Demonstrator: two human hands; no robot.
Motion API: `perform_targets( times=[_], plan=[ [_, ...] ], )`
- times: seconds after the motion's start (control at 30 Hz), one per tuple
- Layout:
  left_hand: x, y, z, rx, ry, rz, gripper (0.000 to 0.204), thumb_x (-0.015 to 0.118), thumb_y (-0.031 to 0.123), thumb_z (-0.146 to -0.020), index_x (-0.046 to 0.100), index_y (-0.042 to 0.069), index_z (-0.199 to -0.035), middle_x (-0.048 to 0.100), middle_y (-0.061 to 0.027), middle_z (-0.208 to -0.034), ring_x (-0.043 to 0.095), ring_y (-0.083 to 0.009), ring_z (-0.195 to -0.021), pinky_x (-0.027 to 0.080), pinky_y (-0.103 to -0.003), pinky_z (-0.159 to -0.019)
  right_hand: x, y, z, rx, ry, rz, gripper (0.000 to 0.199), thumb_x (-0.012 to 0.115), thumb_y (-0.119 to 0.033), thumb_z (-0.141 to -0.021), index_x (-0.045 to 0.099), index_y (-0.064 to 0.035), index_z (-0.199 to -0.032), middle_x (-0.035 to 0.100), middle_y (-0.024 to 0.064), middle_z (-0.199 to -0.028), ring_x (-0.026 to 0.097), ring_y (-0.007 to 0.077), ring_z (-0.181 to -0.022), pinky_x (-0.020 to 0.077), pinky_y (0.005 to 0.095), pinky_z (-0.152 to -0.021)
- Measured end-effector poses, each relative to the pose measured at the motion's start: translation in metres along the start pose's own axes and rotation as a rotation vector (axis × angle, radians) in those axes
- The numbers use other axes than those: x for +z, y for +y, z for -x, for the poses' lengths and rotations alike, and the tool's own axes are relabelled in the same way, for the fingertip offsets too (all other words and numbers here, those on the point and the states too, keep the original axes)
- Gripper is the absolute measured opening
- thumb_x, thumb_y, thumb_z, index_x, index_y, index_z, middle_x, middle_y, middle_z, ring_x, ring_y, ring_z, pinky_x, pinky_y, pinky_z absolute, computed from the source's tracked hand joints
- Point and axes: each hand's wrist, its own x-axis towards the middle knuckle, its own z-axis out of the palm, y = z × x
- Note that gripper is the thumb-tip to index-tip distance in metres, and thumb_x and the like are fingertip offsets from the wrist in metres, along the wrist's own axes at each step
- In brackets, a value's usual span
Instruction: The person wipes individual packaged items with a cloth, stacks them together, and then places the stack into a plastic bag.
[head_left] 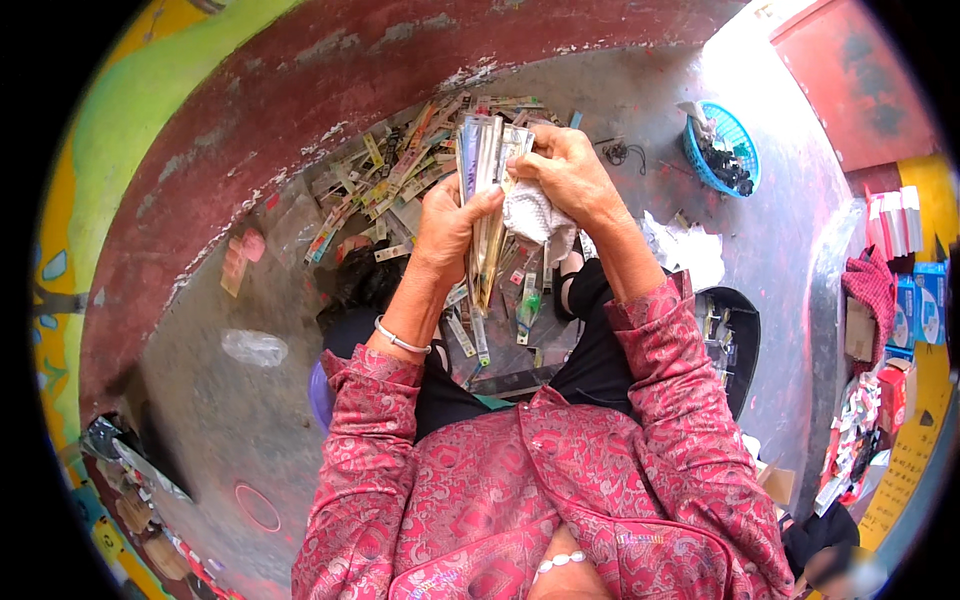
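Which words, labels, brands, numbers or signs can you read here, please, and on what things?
None reads clearly enough to quote.
Held bundle of long, flat, pale strips: marks too small to read.
Scattered narrow, multicoloured strips: print too small.
Rectangular blue and white box, right: markings too blurred.
Yellow painted wall band, lower right: dark writing, too small and blurred.
Yellow painted patch, lower left: mark too blurred.

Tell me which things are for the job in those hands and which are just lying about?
Seem part of the job:
bundle of strips, in the left hand
white cloth, in the right hand
loose strips piled on the floor

Seem just lying about:
blue basket
crumpled clear plastic
blue boxes
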Motion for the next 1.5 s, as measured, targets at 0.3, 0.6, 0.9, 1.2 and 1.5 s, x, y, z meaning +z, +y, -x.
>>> perform_targets(
  times=[0.3,0.6,0.9,1.2,1.5],
  plan=[
    [-0.001,0.01,-0.004,-0.086,-0.022,0.041,0.025,0.051,0.02,-0.088,0.055,-0.002,-0.1,0.061,-0.0081,-0.085,0.06,-0.0149,-0.069,0.051,-0.029,-0.062,-0.004,-0.017,0.004,0.091,-0.097,-0.236,0.016,0.071,-0.013,-0.071,0.059,-0.0021,-0.073,0.06,0.0023,-0.067,0.054,0.0059,-0.06,0.0417,0.0197,-0.055],
    [-0.009,0.004,0.004,-0.429,-0.182,0.413,0.041,0.035,0.042,-0.094,0.05,0.005,-0.105,0.055,-0.0092,-0.071,0.051,-0.0144,-0.051,0.045,-0.026,-0.045,-0.006,-0.01,-0.003,0.259,-0.103,-0.164,0.02,0.069,-0.021,-0.077,0.062,-0.0044,-0.068,0.059,-0.0009,-0.064,0.051,0.0051,-0.057,0.0398,0.0198,-0.052],
    [0.001,0.006,0.003,-0.267,-0.169,0.148,0.035,0.061,0.034,-0.084,0.051,0.002,-0.097,0.059,-0.0078,-0.074,0.061,-0.0139,-0.059,0.052,-0.025,-0.05,-0.002,-0.013,0.002,0.176,0.098,-0.16,0.019,0.068,-0.014,-0.077,0.061,-0.0021,-0.065,0.058,0.0015,-0.059,0.048,0.0061,-0.049,0.0373,0.0219,-0.044],
    [0.01,-0.005,0.001,-0.122,-0.162,0.031,0.038,0.049,0.038,-0.09,0.047,0.002,-0.104,0.057,-0.0086,-0.077,0.06,-0.0169,-0.06,0.052,-0.027,-0.056,0.001,-0.017,-0.003,0.043,0.302,0.325,0.021,0.066,-0.017,-0.075,0.065,0.0021,-0.067,0.059,0.0046,-0.059,0.052,0.0111,-0.056,0.0426,0.0295,-0.053],
    [0.006,0.003,0.0,-0.081,0.017,0.04,0.038,0.048,0.034,-0.09,0.051,-0.002,-0.101,0.062,-0.0115,-0.079,0.061,-0.0149,-0.061,0.052,-0.026,-0.054,-0.007,-0.015,0.005,0.237,0.164,-0.155,0.017,0.062,-0.013,-0.08,0.062,-0.0005,-0.07,0.058,0.0012,-0.064,0.049,0.0071,-0.053,0.0398,0.0228,-0.05]
  ],
)
